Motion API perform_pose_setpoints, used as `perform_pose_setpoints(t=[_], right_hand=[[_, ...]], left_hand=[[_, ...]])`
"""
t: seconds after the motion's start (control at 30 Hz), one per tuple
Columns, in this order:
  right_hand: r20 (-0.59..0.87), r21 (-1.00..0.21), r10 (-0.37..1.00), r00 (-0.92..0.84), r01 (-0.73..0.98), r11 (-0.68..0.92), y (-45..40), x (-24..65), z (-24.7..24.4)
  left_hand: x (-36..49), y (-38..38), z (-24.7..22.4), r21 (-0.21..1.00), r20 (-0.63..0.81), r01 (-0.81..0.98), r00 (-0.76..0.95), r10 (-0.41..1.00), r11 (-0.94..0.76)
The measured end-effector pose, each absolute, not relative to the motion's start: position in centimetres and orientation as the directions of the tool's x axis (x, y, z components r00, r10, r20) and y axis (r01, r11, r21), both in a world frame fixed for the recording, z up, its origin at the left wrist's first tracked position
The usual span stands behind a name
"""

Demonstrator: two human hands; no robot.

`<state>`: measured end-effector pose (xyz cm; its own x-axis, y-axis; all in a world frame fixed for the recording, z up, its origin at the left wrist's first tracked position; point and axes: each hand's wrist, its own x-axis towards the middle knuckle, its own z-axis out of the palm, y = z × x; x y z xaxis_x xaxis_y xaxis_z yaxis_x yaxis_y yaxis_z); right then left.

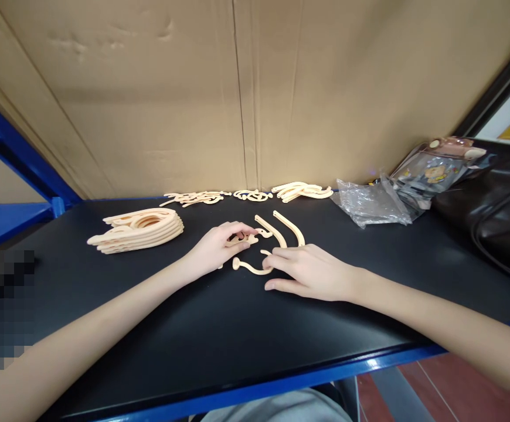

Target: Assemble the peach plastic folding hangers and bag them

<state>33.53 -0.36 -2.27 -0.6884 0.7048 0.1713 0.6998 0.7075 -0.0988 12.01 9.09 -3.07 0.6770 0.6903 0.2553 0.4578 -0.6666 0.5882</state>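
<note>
One black tabletop (184, 346) against tan cardboard (149, 111), left hand (220, 243) of unclear grip, right hand (310, 269), fingers apart, amid pale pieces (236, 264).

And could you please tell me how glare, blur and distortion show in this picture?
In the head view, the clear plastic bag catches glints and the blue table edge a bright highlight; in the head view, the left hand and right hand show no strong motion blur; in the head view, wide-angle stretch toward the corners seems likely.

Bare L/R forearms (118, 313), bare fingers (281, 265) – lt. grey garment (281, 409) at lap
</note>
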Motion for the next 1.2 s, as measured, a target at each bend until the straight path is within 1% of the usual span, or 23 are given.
perform_pose_setpoints(t=[0.13,0.2,0.3,0.37,0.47,0.53,0.6,0.67,0.73,0.83,0.9,1.0,1.07,1.13,1.2], right_hand=[[0.149,-0.132,0.705,-0.694,0.692,0.710,-0.3,33.8,-1.8],[0.139,-0.134,0.704,-0.697,0.691,0.711,-0.2,34.1,-1.6],[0.142,-0.119,0.697,-0.703,0.687,0.717,-0.1,34.4,-1.5],[0.157,-0.110,0.691,-0.706,0.683,0.722,-0.2,34.4,-1.3],[0.189,-0.103,0.714,-0.674,0.710,0.697,-0.4,34.4,-1.1],[0.197,-0.091,0.747,-0.635,0.746,0.659,-0.6,34.4,-0.9],[0.194,-0.070,0.764,-0.616,0.768,0.637,-0.5,34.5,-0.9],[0.186,-0.039,0.753,-0.631,0.761,0.647,-0.4,34.6,-1.0],[0.169,-0.005,0.728,-0.664,0.738,0.674,-0.3,34.9,-1.1],[0.146,0.026,0.709,-0.690,0.719,0.694,-0.4,35.0,-0.9],[0.141,0.011,0.707,-0.693,0.715,0.699,-0.6,34.8,-0.7],[0.131,-0.076,0.704,-0.698,0.701,0.709,-0.8,34.2,-0.9],[0.139,-0.113,0.690,-0.711,0.680,0.724,-0.8,33.6,-1.3],[0.155,-0.106,0.666,-0.729,0.659,0.745,-0.9,33.1,-1.8],[0.165,-0.082,0.649,-0.743,0.645,0.760,-0.9,32.8,-2.2]], left_hand=[[11.7,9.7,-3.6,0.665,0.266,0.459,0.592,0.761,-0.589],[11.4,10.1,-3.9,0.644,0.300,0.503,0.527,0.795,-0.577],[11.2,10.3,-4.2,0.585,0.358,0.555,0.478,0.802,-0.592],[11.2,10.3,-4.4,0.521,0.371,0.597,0.486,0.792,-0.610],[11.3,9.8,-4.4,0.334,0.374,0.711,0.503,0.779,-0.619],[11.6,9.3,-4.3,0.226,0.401,0.741,0.520,0.754,-0.632],[11.8,8.6,-4.0,0.150,0.423,0.706,0.587,0.690,-0.692],[12.1,8.0,-3.7,0.097,0.379,0.618,0.702,0.603,-0.780],[12.3,7.4,-3.4,0.088,0.282,0.513,0.810,0.515,-0.854],[12.3,7.0,-3.0,0.128,0.173,0.412,0.887,0.429,-0.902],[12.4,6.9,-2.8,0.140,0.147,0.374,0.908,0.393,-0.917],[12.5,6.8,-2.8,0.141,0.134,0.330,0.928,0.348,-0.933],[12.7,6.7,-2.9,0.150,0.115,0.305,0.939,0.323,-0.940],[13.0,6.5,-3.0,0.169,0.095,0.283,0.949,0.301,-0.944],[13.3,6.2,-3.0,0.184,0.108,0.254,0.955,0.277,-0.949]])
